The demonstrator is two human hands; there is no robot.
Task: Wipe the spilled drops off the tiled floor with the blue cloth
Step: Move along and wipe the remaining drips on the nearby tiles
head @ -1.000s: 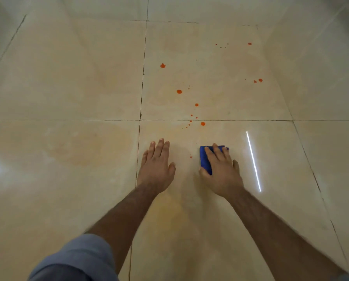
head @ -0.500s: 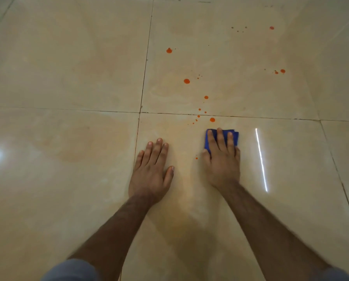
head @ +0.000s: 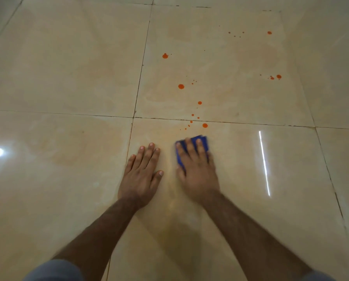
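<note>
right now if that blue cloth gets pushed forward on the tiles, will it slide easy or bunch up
The blue cloth probably slides easily: the tiled floor is glossy enough to mirror lights. It looks soft and folded, so it might bunch without the right hand pressing flat on it. It is likely light.

Both of the person's arms are reaching forward and down from the bottom of the view, bare from the forearms on, with grey sleeves [head: 54,269] showing at the lower edge. The left hand [head: 142,175] is lying flat, palm down, its fingers [head: 149,154] straight and close together and the thumb angled out to the right. The right hand [head: 195,171] is pressing palm down just beside it, fingers extended forward and slightly spread, blurred at the edges. The two hands are lying near each other without touching.
</note>
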